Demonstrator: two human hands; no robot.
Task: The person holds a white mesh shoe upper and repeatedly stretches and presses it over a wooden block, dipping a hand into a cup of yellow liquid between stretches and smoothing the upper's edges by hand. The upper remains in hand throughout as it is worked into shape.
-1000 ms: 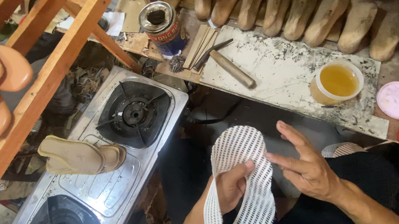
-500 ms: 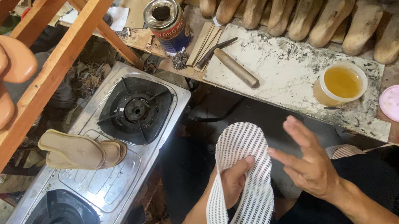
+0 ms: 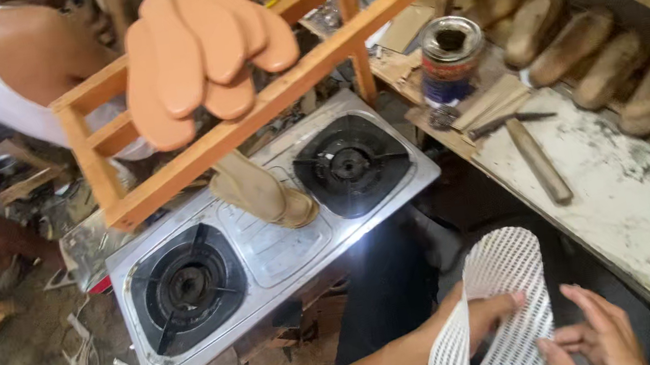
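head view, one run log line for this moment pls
left hand: grips white mesh insole | right hand: fingers at its lower edge | two-burner gas stove: beside

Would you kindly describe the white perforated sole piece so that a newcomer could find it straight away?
Start at the steel two-burner stove in the middle, then look down to its right, in front of the workbench. There the left hand grips a long white mesh-patterned sole, with the right hand at its lower edge. Unlike the smooth orange soles on the wooden rack, it is white and perforated.
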